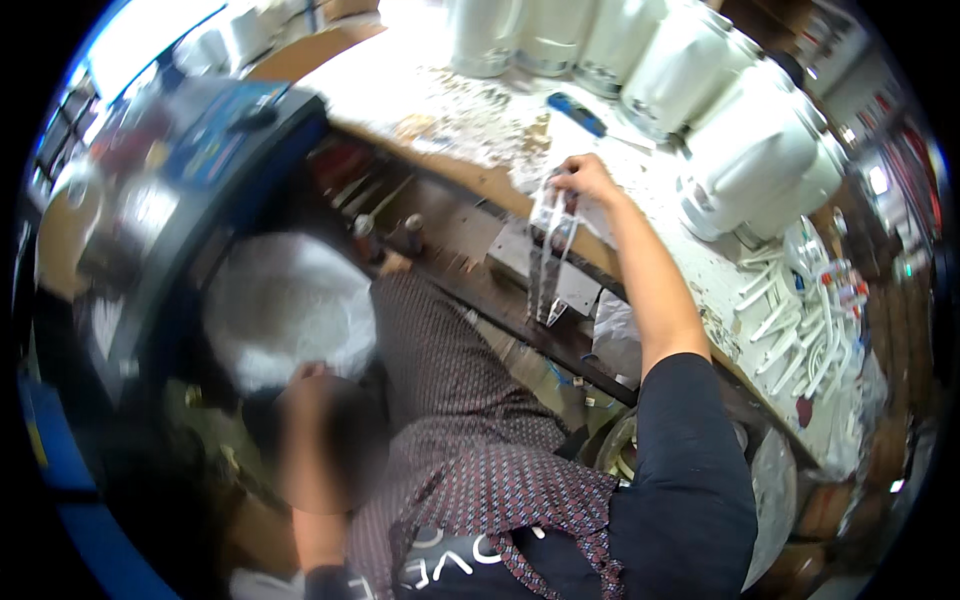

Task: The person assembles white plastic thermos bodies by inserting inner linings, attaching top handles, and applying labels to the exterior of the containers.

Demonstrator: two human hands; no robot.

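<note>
My right hand (590,178) is raised at the edge of the white worktable, its fingers closed on the top of a long, narrow clear plastic piece with white edges (553,248). The piece hangs down in front of the open shelf under the tabletop; I cannot make out its exact kind. Low at the left, my left hand (312,372) is beside a round white plastic-lined container (290,300). Its fingers are blurred and partly hidden, so what they hold, if anything, does not show.
Several white kettle-like jugs (745,160) stand along the table's far side, near a blue hand tool (577,114). White plastic handles (800,325) lie heaped at the right. A grey metal block (540,265) sits on the shelf (450,245). A blue machine (215,150) stands left.
</note>
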